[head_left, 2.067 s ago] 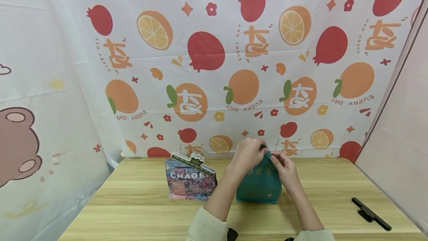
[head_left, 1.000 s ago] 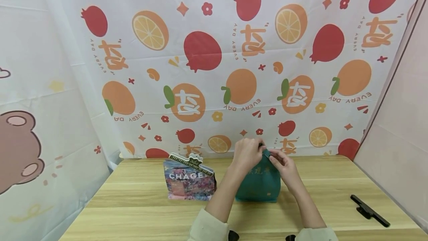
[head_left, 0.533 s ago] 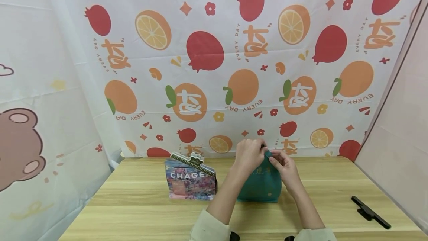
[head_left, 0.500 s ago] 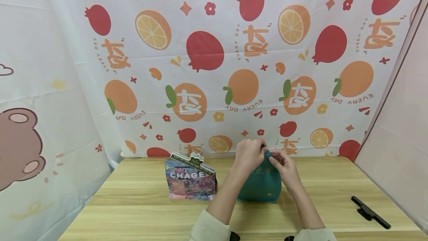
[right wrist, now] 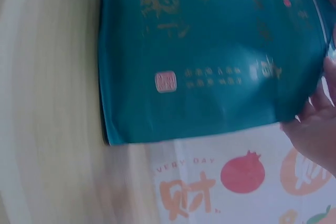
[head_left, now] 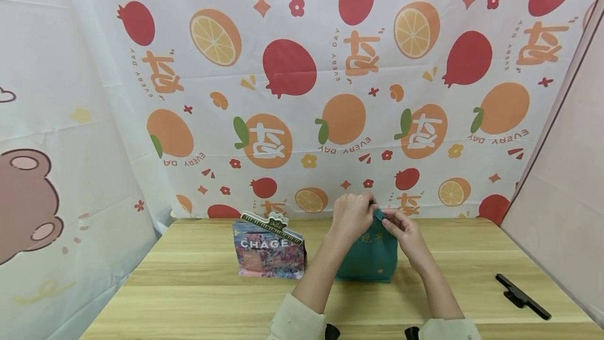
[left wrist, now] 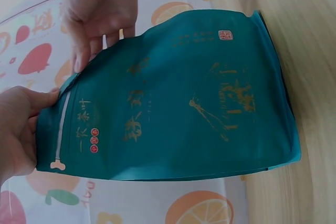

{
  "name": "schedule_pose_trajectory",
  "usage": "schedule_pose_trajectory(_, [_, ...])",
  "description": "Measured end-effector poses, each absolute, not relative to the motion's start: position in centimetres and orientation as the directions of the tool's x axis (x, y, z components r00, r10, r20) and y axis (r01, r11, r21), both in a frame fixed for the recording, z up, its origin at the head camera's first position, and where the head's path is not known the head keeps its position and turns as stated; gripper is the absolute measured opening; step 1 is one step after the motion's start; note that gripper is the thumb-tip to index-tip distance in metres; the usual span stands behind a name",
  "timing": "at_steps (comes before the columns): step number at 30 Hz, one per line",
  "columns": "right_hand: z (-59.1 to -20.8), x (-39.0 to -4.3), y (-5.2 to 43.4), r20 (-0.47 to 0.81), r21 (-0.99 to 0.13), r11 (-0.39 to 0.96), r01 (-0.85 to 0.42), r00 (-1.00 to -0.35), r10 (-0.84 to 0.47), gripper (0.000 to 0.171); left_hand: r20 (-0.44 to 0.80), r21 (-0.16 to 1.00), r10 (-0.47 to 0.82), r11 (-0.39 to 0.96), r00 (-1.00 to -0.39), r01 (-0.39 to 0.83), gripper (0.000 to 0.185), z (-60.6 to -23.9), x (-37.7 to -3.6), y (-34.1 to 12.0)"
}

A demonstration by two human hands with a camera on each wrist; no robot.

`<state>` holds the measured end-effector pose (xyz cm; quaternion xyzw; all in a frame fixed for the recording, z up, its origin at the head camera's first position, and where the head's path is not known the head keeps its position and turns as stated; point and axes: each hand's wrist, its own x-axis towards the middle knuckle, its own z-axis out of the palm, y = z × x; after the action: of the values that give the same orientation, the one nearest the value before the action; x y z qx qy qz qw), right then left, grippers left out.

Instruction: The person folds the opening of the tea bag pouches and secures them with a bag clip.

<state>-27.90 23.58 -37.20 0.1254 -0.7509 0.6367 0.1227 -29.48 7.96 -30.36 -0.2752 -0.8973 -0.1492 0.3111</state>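
2 hands meet at the top of the teal pouch [head_left: 367, 256], which stands upright on the surface [head_left: 198, 298] beside the CHAGE bag [head_left: 269, 253]. The left hand [head_left: 351, 214] and the right hand [head_left: 401, 227] each pinch the top seal from opposite sides, steadying it there. Compared with 0.5 s ago, almost nothing differs; the grip looks unchanged. A black clip [head_left: 521, 295] lies well apart.

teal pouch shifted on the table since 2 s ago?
No. The teal pouch stands the same gap right of the CHAGE pouch; small frame offsets match camera motion.
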Motion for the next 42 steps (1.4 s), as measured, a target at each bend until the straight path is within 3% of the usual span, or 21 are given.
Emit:
schedule_pose_trajectory(7, [-37.2,-27.9,24.1,0.303,-0.934,0.179,-0.309,-0.951,-0.065,0.039,0.613,0.108,0.416,0.799,-0.672,0.592,0.013,-30.3,-29.4,7.9])
schedule_pose_trajectory(26, [-37.6,-28.4,22.3,0.337,-0.937,0.150,-0.315,-0.929,0.154,0.020,0.683,0.025,0.422,0.802,-0.597,0.596,0.018,-30.8,-29.7,8.0])
schedule_pose_trajectory(42, [-37.5,-28.0,24.1,0.317,-0.924,0.209,-0.321,-0.947,-0.054,0.040,0.668,0.020,0.426,0.809,-0.610,0.588,0.019,-30.9,-29.7,8.1])
